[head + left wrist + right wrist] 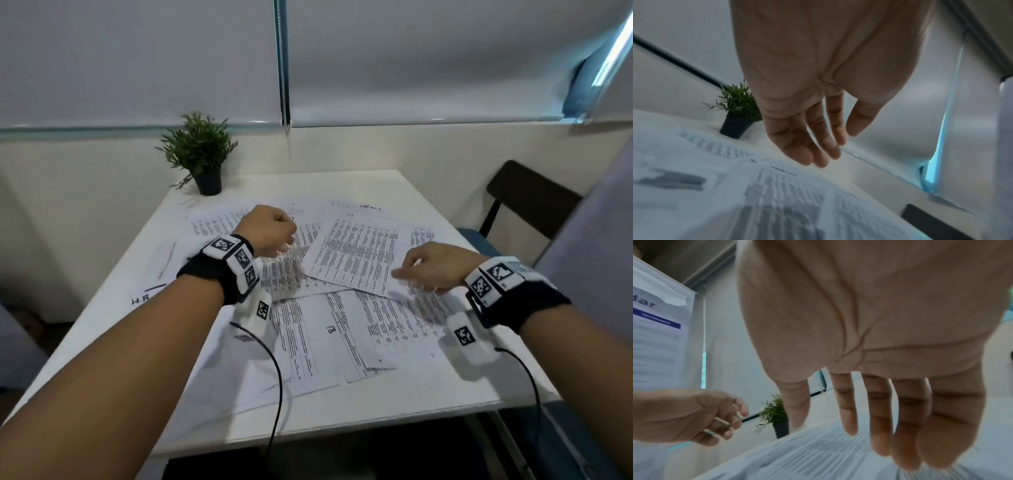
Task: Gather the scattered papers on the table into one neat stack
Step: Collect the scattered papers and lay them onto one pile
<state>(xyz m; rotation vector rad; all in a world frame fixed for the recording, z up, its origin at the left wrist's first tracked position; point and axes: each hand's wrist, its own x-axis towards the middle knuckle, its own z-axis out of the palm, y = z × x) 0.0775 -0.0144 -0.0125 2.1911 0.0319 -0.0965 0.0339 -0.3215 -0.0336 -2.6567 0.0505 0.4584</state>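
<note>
Several printed sheets lie scattered and overlapping on the white table (346, 181). A tilted top sheet (356, 257) lies in the middle, and a sheet marked "18" (318, 339) lies nearer me. My left hand (274, 233) hovers over the sheets at the centre left, its fingers (818, 146) loose and holding nothing. My right hand (428, 267) is at the lower right corner of the tilted sheet. Its straight fingers (879, 418) hang just above the papers (818, 456); I cannot tell whether they touch.
A small potted plant (202, 154) stands at the table's far left corner. A dark chair (524, 202) stands to the right of the table. Black cables (277, 377) hang from both wrist cameras over the near edge. A wall with blinds runs behind.
</note>
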